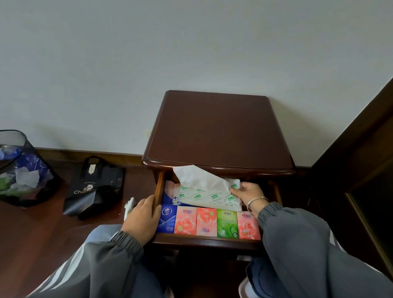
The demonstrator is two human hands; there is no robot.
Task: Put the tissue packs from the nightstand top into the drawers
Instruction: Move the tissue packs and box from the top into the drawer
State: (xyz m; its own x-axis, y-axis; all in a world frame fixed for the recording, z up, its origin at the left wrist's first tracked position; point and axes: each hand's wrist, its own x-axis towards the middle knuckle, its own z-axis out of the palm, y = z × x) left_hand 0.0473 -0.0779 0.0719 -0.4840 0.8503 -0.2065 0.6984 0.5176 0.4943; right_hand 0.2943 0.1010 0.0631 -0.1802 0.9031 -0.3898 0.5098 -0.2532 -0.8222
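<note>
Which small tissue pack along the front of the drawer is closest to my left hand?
The blue pack at the row's left end, right beside the left hand gripping the drawer side. The other four, pink or green, lie farther right.

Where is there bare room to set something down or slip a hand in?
The dark wooden nightstand top shows bare wood throughout. The open drawer is crowded: five small colourful tissue packs fill its front row, and the large white green-printed soft pack, gripped by the right hand, covers most of the rear. The left hand holds its left wall.
</note>
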